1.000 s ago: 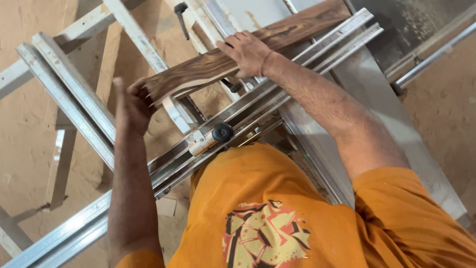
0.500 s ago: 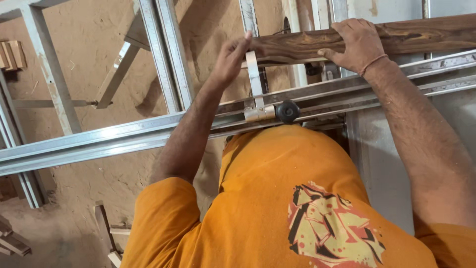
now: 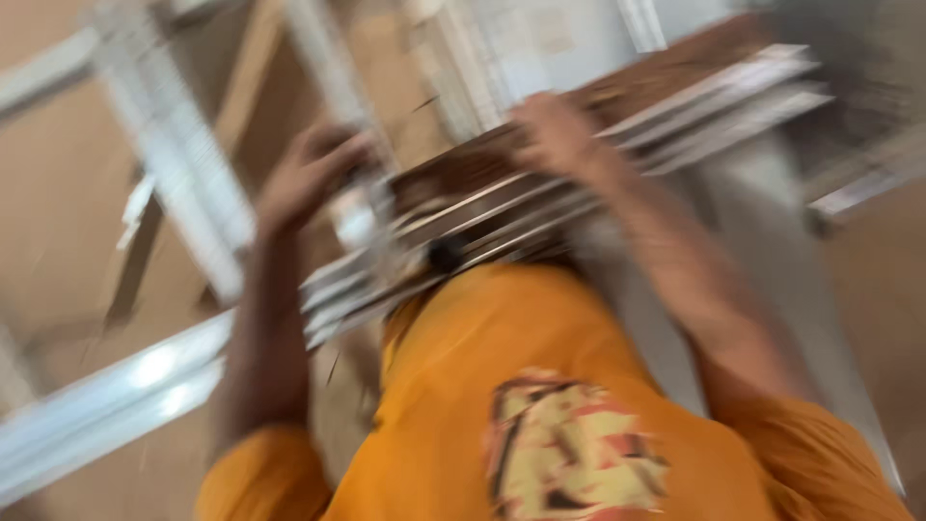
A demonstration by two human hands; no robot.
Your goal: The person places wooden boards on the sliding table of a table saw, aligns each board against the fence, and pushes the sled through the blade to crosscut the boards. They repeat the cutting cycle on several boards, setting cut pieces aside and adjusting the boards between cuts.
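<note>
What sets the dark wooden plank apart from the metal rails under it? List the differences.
The dark wooden plank is brown with a grained look; the metal rails are pale silver and shiny. The plank is one broad piece; the rails are several thin strips side by side. Both hands, left and right, are on the plank, at its end and on top, not on the rails. Both run along the same slant, rising to the right. Blur hides finer detail.

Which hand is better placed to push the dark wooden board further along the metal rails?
Probably the right hand: it lies flat on top of the wooden board, above the metal rails. The left hand sits at the board's near end; the blur hides its grip.
</note>
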